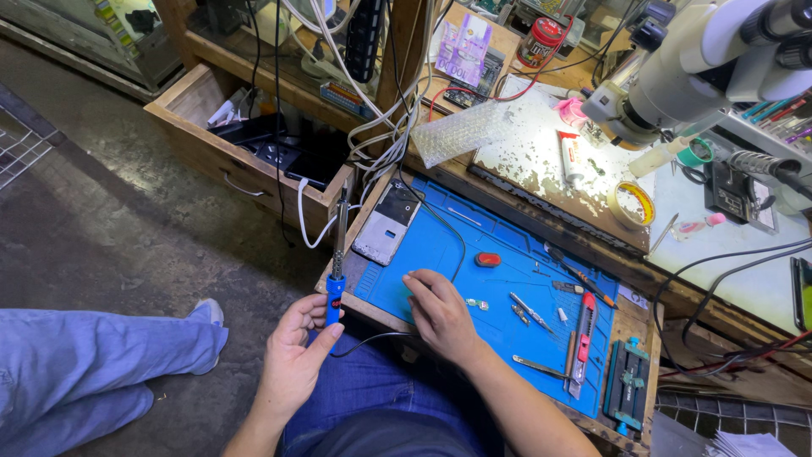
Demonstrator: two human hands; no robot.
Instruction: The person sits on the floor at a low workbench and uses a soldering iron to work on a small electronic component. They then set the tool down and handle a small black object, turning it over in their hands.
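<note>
Head camera view, looking down at a seated person's lap in blue jeans and a cluttered repair bench. Nearest, at 7 o'clock, the left hand [296, 351] is closed around the blue handle of a soldering iron [337, 254], which points up and away toward 12 o'clock, just off the bench's left edge; its black cord loops down past the lap. Just right of it, near the centre, the right hand [440, 313] lies palm down with fingers loosely spread, holding nothing, its fingertips on the near edge of a blue work mat [507, 254]. On the mat at 3 o'clock from that hand lie tweezers [531, 311], and further right a red utility knife [582, 343]. A small red oval object [487, 259] sits just beyond the right hand. At 11 o'clock from that hand, a phone frame [387, 222] lies at the mat's far left corner. Farther off at 10 o'clock an open wooden drawer [245, 140] holds dark items. Farthest, at 2 o'clock, are a roll of tape [631, 204] and a white microscope [702, 59].
</note>
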